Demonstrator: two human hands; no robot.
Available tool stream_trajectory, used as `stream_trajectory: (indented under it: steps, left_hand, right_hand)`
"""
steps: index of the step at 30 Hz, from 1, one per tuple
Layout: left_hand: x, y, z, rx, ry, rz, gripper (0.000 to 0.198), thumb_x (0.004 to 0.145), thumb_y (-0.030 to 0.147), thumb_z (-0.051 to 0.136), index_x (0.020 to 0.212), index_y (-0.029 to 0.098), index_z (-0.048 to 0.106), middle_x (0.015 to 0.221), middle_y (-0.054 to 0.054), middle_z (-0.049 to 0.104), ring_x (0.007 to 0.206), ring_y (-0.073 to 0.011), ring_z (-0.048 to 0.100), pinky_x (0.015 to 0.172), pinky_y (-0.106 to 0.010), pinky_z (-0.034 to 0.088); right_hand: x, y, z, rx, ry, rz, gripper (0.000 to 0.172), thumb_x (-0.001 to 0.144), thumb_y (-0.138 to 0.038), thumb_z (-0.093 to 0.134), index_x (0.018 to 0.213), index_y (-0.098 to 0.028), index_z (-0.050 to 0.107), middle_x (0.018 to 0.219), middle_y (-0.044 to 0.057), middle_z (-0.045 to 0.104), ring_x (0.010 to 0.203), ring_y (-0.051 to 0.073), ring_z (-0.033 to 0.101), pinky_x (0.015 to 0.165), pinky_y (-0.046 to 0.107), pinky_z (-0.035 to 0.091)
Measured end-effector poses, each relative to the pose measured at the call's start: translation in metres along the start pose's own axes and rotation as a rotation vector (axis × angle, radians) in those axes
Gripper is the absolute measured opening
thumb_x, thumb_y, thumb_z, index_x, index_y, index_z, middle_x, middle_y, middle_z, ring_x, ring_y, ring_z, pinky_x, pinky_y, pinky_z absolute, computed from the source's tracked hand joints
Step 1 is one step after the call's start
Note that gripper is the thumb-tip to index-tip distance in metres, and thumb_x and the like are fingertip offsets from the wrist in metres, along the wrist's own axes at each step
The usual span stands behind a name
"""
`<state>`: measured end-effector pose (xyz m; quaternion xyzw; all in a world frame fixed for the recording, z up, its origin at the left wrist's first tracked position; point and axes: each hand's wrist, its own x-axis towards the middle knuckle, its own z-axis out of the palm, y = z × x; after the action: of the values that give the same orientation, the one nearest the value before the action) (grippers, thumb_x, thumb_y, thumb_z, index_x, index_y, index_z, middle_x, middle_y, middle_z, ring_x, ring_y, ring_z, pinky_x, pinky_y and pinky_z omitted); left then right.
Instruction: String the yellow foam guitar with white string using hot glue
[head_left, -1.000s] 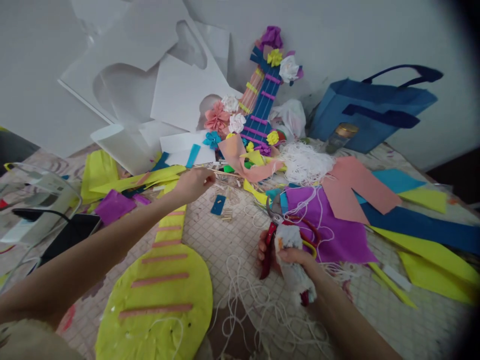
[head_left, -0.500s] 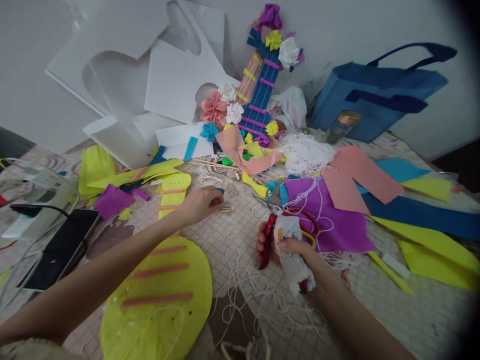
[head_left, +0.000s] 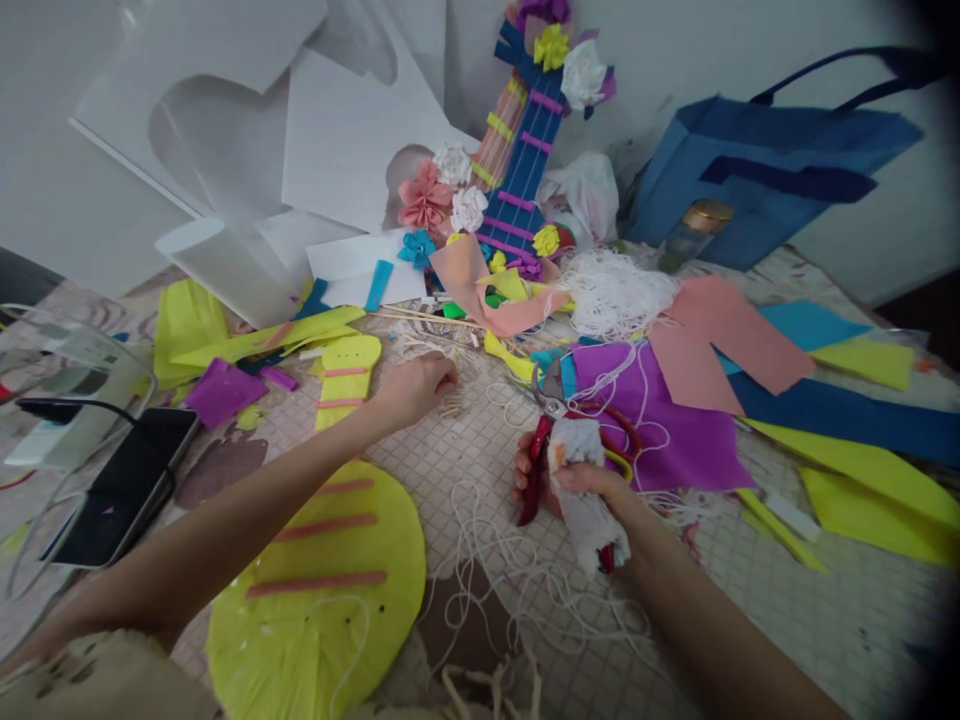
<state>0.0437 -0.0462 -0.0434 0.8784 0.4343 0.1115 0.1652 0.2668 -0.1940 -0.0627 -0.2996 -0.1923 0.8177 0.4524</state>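
My left hand [head_left: 415, 386] reaches forward over the checked mat, fingers curled down onto small pale bits [head_left: 452, 407]; what it pinches is hidden. My right hand [head_left: 577, 487] is closed around red-handled cutters [head_left: 541, 440], whose one handle is wrapped in white cloth [head_left: 583, 500]. The blades point away, toward purple paper [head_left: 660, 440]. A yellow paper guitar shape [head_left: 322, 560] with pink strips lies under my left forearm. Loose white string [head_left: 517, 590] is tangled on the mat between my arms.
A decorated blue paper guitar with paper flowers [head_left: 525, 160] leans on the wall among white foam boards [head_left: 247, 150]. A blue bag [head_left: 757, 170] and jar [head_left: 694, 230] stand right. Coloured paper scraps [head_left: 825, 420] cover the right; a phone [head_left: 124, 480] lies left.
My left hand drew back from the yellow strips near the sticks and came down on the mat, where a small blue piece lay. My right hand kept still with the cutters.
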Motion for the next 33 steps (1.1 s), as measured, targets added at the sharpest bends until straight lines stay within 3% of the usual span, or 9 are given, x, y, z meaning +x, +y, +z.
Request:
stream_trajectory:
  steps: [5, 8, 18, 27, 33]
  left_hand:
    - [0.002, -0.002, -0.005, -0.028, 0.027, 0.003, 0.014, 0.077, 0.008, 0.053, 0.079, 0.017, 0.063, 0.079, -0.003, 0.065, 0.074, -0.0138, 0.058, 0.068, -0.024, 0.045]
    - [-0.003, -0.002, -0.006, -0.039, 0.038, 0.008, 0.012, 0.077, 0.008, 0.055, 0.079, 0.017, 0.063, 0.079, -0.002, 0.064, 0.072, -0.0131, 0.058, 0.065, -0.023, 0.044]
    - [0.004, -0.009, 0.003, -0.053, 0.036, 0.042, 0.01, 0.078, 0.01, 0.058, 0.081, 0.017, 0.065, 0.079, -0.002, 0.063, 0.079, -0.0152, 0.058, 0.071, -0.025, 0.044]
    - [0.004, -0.013, 0.002, -0.147, 0.071, 0.023, 0.003, 0.076, 0.015, 0.063, 0.079, 0.015, 0.065, 0.073, -0.001, 0.062, 0.065, -0.0117, 0.055, 0.063, -0.023, 0.043]
    - [0.001, -0.018, 0.006, -0.246, 0.053, 0.009, 0.008, 0.071, 0.017, 0.068, 0.078, 0.016, 0.065, 0.07, 0.0, 0.061, 0.062, -0.0105, 0.054, 0.058, -0.022, 0.042]
  right_hand:
    - [0.0, 0.0, -0.002, -0.02, -0.021, 0.008, 0.038, 0.062, -0.021, 0.066, 0.1, -0.019, 0.061, 0.087, 0.004, 0.063, 0.077, 0.019, 0.06, 0.068, 0.036, 0.052]
    - [-0.003, -0.001, 0.003, -0.019, 0.005, -0.006, 0.04, 0.062, -0.021, 0.065, 0.102, -0.019, 0.06, 0.088, 0.004, 0.062, 0.079, 0.019, 0.06, 0.072, 0.036, 0.052]
    - [-0.005, -0.004, 0.012, -0.007, 0.048, 0.002, 0.035, 0.061, -0.019, 0.062, 0.096, -0.021, 0.062, 0.086, 0.004, 0.066, 0.079, 0.021, 0.063, 0.072, 0.036, 0.052]
    - [-0.008, -0.002, 0.009, 0.024, 0.061, -0.011, 0.036, 0.066, -0.017, 0.062, 0.101, -0.021, 0.062, 0.094, 0.005, 0.067, 0.082, 0.02, 0.063, 0.075, 0.036, 0.052]
    - [-0.009, 0.0, 0.005, 0.023, 0.046, -0.012, 0.035, 0.067, -0.017, 0.06, 0.101, -0.02, 0.062, 0.089, 0.005, 0.067, 0.08, 0.021, 0.063, 0.075, 0.038, 0.052]
